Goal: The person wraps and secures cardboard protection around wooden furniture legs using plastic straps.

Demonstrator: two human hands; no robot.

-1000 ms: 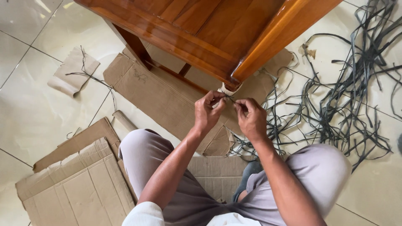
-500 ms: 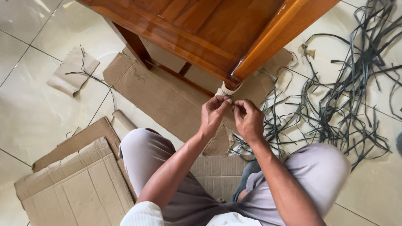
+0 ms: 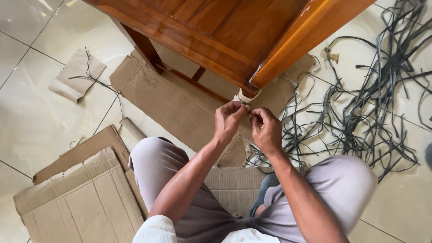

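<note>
I sit on the floor in front of a polished brown wooden piece of furniture (image 3: 216, 31). One of its legs has pale cardboard wrapping (image 3: 243, 96) around it, just under the corner. My left hand (image 3: 227, 120) and my right hand (image 3: 266, 129) meet just below that wrapping, fingertips pinched together on a thin dark strap (image 3: 247, 108) between them. The strap is mostly hidden by my fingers.
A tangle of dark plastic straps (image 3: 373, 99) lies on the pale tiled floor to the right. Flattened cardboard sheets (image 3: 171, 99) lie under the furniture, and more cardboard (image 3: 81, 198) lies at the lower left. A torn scrap (image 3: 76, 74) is at the left.
My two hands have drawn closer together and shifted slightly up toward the wrapped leg; the fingertips now almost touch.
</note>
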